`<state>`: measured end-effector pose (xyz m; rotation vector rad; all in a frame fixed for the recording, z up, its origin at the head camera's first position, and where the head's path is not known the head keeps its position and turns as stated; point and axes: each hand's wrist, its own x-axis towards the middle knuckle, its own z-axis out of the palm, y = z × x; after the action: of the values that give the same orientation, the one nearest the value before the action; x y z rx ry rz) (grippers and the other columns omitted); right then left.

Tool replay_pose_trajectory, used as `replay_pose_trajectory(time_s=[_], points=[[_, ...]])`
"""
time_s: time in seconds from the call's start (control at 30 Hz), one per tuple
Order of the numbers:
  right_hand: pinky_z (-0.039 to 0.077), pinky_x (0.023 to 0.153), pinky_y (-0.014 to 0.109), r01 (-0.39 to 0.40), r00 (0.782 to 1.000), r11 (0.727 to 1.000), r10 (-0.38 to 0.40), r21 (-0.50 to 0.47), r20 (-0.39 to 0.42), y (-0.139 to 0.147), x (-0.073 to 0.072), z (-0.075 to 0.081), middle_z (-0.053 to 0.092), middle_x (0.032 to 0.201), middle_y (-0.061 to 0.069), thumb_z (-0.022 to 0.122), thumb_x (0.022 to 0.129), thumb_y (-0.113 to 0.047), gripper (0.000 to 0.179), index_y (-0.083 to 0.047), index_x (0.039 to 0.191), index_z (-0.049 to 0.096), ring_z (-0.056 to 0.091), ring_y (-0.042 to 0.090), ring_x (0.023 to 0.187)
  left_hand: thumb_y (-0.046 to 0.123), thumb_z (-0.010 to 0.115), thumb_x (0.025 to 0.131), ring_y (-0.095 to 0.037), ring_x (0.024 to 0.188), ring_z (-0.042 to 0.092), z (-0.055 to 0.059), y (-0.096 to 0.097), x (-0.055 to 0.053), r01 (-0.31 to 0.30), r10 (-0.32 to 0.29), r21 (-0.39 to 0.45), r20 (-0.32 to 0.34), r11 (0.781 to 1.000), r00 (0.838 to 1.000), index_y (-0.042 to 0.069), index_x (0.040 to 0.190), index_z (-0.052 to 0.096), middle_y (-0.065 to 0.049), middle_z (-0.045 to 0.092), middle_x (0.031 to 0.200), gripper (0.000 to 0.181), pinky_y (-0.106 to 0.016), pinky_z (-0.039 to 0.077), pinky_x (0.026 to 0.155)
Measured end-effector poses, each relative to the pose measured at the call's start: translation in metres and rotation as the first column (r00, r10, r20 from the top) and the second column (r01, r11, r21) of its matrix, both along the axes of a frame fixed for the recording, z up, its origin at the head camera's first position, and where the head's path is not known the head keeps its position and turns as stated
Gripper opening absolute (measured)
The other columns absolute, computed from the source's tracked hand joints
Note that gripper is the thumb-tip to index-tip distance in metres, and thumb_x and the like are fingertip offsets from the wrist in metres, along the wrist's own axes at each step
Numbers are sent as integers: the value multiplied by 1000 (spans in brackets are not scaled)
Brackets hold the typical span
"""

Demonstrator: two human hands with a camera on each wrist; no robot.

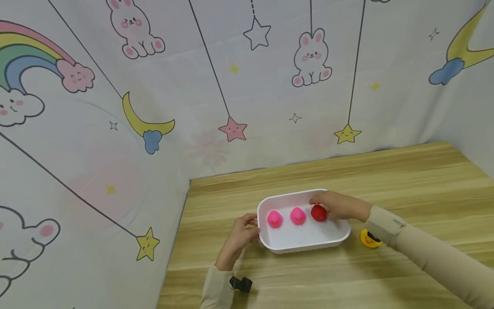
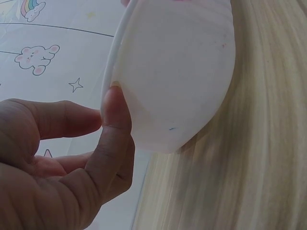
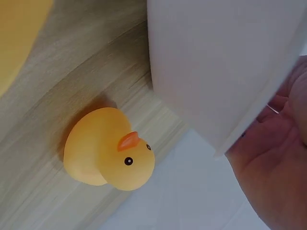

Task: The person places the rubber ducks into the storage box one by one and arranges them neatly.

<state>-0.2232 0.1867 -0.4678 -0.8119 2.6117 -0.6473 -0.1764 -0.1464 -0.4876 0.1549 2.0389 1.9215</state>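
Observation:
A white plastic tub (image 1: 305, 238) stands on the wooden table in the head view. Two pink rubber ducks, one at the left (image 1: 275, 219) and one in the middle (image 1: 298, 216), sit inside it. To their right is a red rubber duck (image 1: 318, 213). My left hand (image 1: 242, 236) pinches the tub's left rim between thumb and fingers, as the left wrist view also shows. Reaching over the right end of the tub, my right hand (image 1: 339, 205) has its fingers around the red duck; the tub wall hides its fingertips in the right wrist view.
A yellow rubber duck (image 3: 108, 148) sits on the table right of the tub, partly covered by the right wrist camera in the head view. Another yellow shape (image 3: 19, 38) fills a corner of the right wrist view. A patterned cloth (image 1: 270, 98) hangs behind the table (image 1: 224, 197).

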Motion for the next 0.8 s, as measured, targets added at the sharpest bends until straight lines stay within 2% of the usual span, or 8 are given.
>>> replay_pose_trajectory(time_s=[0.3,0.5,0.8], points=[[52,100,55,-6,1000,991,7,-131,7,19,2,15,63,132,17,70,87,7,49,1,135,61,57,39,122,-11,55,85,-12,64,56,2,2,1,-3,3,-11,-2,1000,1000,-23,133,45,-16,51,100,51,-21,57,55],[53,98,56,4,1000,983,-5,-181,-6,35,3,24,64,130,20,69,87,6,46,3,133,61,59,42,120,-11,55,86,-13,64,57,4,2,2,3,-3,-21,-4,1000,1000,-22,133,45,-17,51,101,50,-23,58,57],[54,97,55,45,999,973,-47,-225,-4,59,6,25,65,127,22,73,85,5,46,6,130,61,60,44,118,-11,56,86,-13,64,57,2,2,3,1,-1,-4,4,1000,1000,-23,134,44,-17,51,101,51,-21,56,55]])
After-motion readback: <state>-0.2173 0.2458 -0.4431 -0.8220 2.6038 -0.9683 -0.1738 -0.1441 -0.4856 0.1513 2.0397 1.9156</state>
